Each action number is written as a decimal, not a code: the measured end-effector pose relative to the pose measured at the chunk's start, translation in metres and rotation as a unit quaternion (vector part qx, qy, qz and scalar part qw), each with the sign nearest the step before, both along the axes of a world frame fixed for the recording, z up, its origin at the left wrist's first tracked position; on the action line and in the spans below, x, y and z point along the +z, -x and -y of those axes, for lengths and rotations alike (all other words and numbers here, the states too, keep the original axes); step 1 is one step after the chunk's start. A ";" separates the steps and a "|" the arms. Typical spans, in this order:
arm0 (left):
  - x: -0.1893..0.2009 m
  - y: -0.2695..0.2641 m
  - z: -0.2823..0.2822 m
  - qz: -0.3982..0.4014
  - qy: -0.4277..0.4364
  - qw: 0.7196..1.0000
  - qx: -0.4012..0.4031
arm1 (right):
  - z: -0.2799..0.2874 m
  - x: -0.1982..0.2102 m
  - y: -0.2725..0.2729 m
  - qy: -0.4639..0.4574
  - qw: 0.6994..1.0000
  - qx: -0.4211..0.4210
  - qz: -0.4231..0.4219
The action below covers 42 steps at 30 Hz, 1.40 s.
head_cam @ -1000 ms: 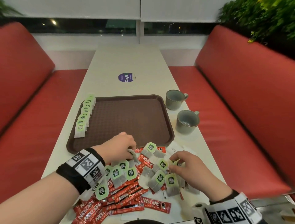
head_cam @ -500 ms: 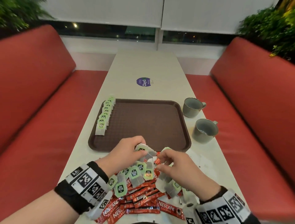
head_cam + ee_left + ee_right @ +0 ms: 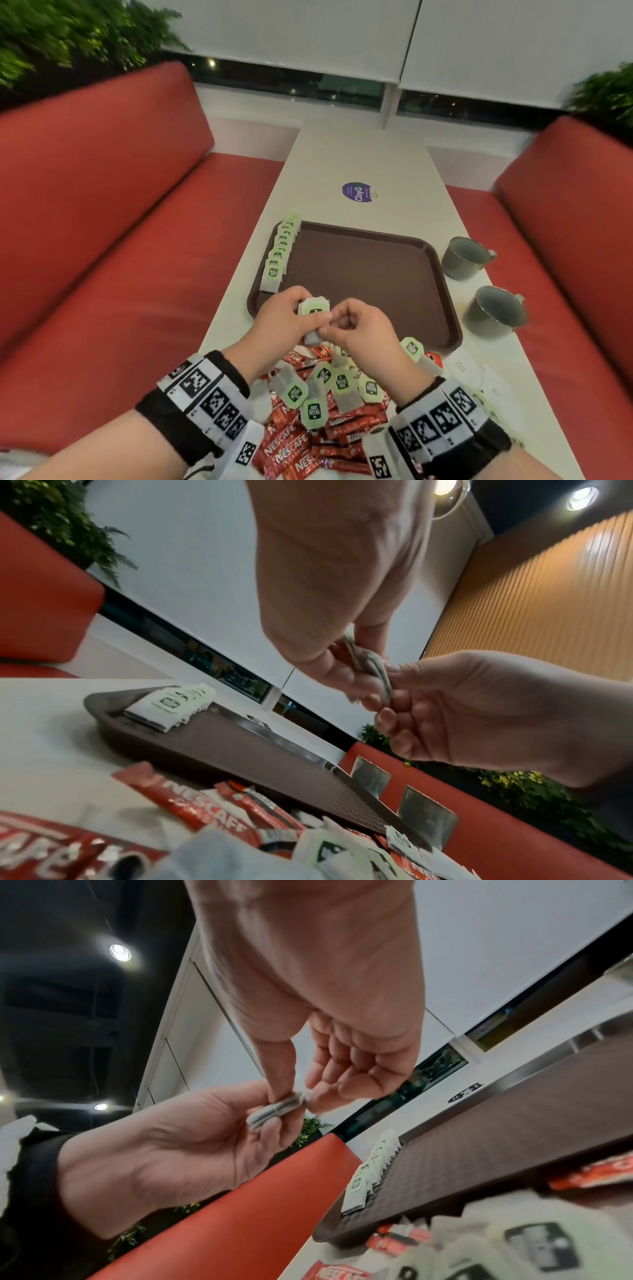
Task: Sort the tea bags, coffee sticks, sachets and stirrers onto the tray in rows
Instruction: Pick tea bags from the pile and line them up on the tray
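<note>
The left hand (image 3: pixel 289 320) and the right hand (image 3: pixel 356 327) are meeting just above the near edge of the tray (image 3: pixel 428 284), both pinching a small stack of tea bags (image 3: pixel 314 317). The left thumb and fingers are clamping the stack from its side, while the right thumb and forefinger are nipping its lower edge; the other right fingers are curling loosely.

To do this step well, I judge the stack wants squaring first: the right fingertips should be tapping the edges flush while the left keeps a light pinch, so the bags are not fanning out. Then it should be going toward ten o'clock, to the near end of the row of tea bags (image 3: pixel 279 258) leaning along the tray's left rim, continuing that line rather than starting a new one.

Behind the hands, at six o'clock, the mixed pile is lying on the table (image 3: pixel 363 157): loose tea bags (image 3: pixel 317 411) over red coffee sticks (image 3: pixel 291 448), with white sachets (image 3: pixel 479 377) at four o'clock. Two mugs (image 3: pixel 466 255) are standing at two o'clock, off the tray.

How many bags are in the stack is hard to tell; the wrist views are showing only its edge. No stirrers are showing anywhere. The wrists are covering part of the pile.
</note>
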State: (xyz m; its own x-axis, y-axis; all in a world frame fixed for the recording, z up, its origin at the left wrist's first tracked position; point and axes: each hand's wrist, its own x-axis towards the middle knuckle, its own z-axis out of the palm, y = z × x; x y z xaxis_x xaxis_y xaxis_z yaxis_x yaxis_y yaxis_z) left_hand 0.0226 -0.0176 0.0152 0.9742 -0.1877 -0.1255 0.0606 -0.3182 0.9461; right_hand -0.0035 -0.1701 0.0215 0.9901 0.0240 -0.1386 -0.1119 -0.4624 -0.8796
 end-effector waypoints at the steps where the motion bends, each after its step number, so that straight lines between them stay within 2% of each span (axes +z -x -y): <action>1: 0.000 0.000 -0.006 -0.013 0.012 1.000 -0.002 | -0.005 0.000 -0.002 -0.009 1.000 0.008 -0.007; 8: 0.007 -0.004 -0.043 -0.108 0.115 0.988 0.003 | -0.034 -0.005 -0.022 -0.072 0.996 0.028 -0.051; 15: 0.002 -0.021 -0.062 -0.064 0.132 0.987 0.061 | -0.053 -0.003 -0.040 -0.074 0.996 0.033 -0.038; 20: -0.004 -0.030 -0.063 -0.049 0.131 0.988 0.070 | -0.053 -0.010 -0.050 -0.161 0.984 -0.003 -0.082; 24: -0.010 -0.037 -0.059 -0.048 0.130 0.988 0.068 | -0.050 -0.011 -0.057 -0.185 0.977 -0.014 -0.104; 28: -0.010 -0.049 -0.059 -0.048 0.138 0.986 0.081 | -0.041 -0.007 -0.074 -0.153 0.983 -0.019 -0.101; 34: -0.021 -0.069 -0.082 -0.047 0.090 0.983 0.153 | -0.020 0.000 -0.118 -0.070 0.993 -0.075 -0.065; 36: -0.023 -0.072 -0.087 -0.049 0.107 0.977 0.178 | -0.021 -0.003 -0.131 -0.033 0.995 -0.076 -0.061; 40: -0.026 -0.077 -0.087 -0.084 0.133 0.970 0.184 | -0.038 -0.017 -0.149 -0.019 0.991 -0.042 -0.125; 42: -0.029 -0.077 -0.087 -0.094 0.131 0.971 0.176 | -0.052 -0.026 -0.155 0.013 0.986 0.003 -0.169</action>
